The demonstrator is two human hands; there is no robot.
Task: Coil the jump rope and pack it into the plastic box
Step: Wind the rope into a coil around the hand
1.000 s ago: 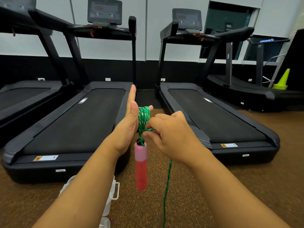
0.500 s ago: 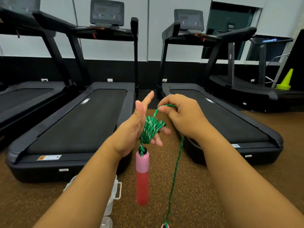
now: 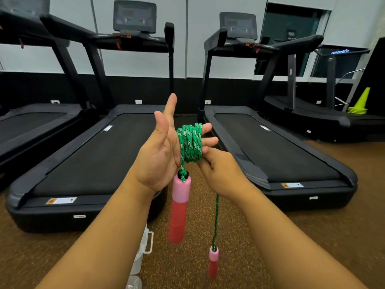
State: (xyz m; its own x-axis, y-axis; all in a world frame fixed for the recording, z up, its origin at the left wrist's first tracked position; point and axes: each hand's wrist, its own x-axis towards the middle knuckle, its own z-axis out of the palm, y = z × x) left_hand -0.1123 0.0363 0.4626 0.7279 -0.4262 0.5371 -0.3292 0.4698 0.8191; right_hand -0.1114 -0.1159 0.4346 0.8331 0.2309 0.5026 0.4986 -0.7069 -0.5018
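Braided green rope (image 3: 190, 142), tightly coiled

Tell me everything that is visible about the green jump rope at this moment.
The jump rope is a braided green cord with lighter flecks and two pink foam-like handles, each paler at its top. Several turns are wound around the fingers of the open left hand. The near handle hangs from a knot just below the coil. The right hand pinches the cord under the coil; from there a short free length drops straight to the second handle, which hangs above the floor, slightly blurred.
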